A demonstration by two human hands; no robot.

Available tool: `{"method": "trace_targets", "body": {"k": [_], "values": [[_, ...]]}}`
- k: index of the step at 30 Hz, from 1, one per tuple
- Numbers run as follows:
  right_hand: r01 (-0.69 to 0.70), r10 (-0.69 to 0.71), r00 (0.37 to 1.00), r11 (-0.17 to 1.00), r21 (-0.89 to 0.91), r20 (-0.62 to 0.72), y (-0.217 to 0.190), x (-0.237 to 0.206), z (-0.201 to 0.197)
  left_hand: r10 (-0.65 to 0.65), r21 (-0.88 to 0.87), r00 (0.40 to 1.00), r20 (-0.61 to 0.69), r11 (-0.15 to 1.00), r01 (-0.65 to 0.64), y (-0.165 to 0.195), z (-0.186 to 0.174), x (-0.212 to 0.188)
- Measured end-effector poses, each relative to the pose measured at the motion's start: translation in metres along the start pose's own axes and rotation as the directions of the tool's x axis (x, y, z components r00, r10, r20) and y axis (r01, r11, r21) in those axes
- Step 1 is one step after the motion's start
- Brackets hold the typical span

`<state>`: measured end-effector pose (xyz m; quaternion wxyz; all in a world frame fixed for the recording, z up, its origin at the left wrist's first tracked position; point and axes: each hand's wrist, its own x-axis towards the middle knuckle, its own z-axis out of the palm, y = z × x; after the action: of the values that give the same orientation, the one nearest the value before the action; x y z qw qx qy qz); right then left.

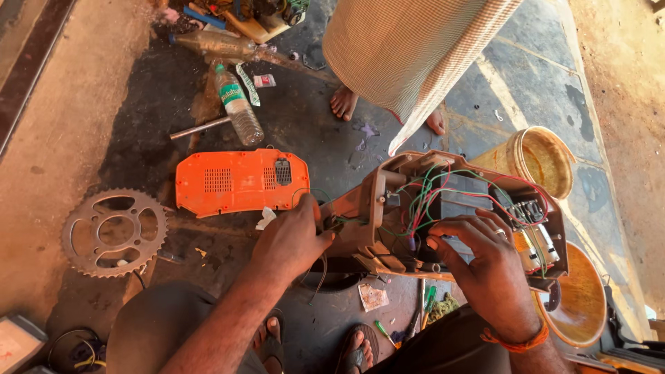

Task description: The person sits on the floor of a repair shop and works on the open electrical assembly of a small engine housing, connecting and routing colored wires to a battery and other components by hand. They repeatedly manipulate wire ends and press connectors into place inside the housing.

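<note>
Left hand: forearm bare, reaching forward from lower left, wrist straight, back of hand up. Fingers curled inward toward right, tips hidden, thumb side forward; grip state unclear.

Right hand: forearm coming up from lower right, wrist bent slightly, orange thread band around wrist. Palm down, fingers spread and arched, tips pressing downward and leftward. Ring on one finger. Thumb pointing left, nail visible.

Hands level with each other, apart. Knees showing below forearms; both feet in sandals between them.
</note>
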<state>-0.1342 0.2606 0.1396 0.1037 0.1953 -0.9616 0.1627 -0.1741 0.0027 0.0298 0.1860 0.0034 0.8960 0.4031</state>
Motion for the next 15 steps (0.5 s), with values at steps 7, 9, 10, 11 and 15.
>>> {"method": "trace_targets", "body": {"k": [7,9,10,11,15], "values": [[0.065,-0.065,0.998,0.996,-0.055,-0.006,0.007,0.001,-0.006,0.092,-0.092,0.994,-0.056,0.991,-0.097,0.004,0.013,-0.032],[0.102,-0.102,0.995,0.993,-0.065,0.007,0.007,0.002,-0.005,0.162,-0.113,0.982,-0.102,0.978,-0.173,0.007,0.02,-0.031],[0.095,-0.094,0.995,0.993,-0.075,0.014,0.006,0.003,-0.004,0.191,-0.119,0.972,-0.138,0.971,-0.208,0.008,0.023,-0.029],[0.087,-0.085,0.996,0.993,-0.084,0.023,0.005,0.004,-0.002,0.219,-0.124,0.96,-0.173,0.963,-0.241,0.009,0.026,-0.029],[0.086,-0.083,0.996,0.992,-0.096,0.027,0.006,0.008,0.001,0.181,-0.201,0.972,-0.151,0.957,-0.209,0.012,0.034,-0.022]]}}
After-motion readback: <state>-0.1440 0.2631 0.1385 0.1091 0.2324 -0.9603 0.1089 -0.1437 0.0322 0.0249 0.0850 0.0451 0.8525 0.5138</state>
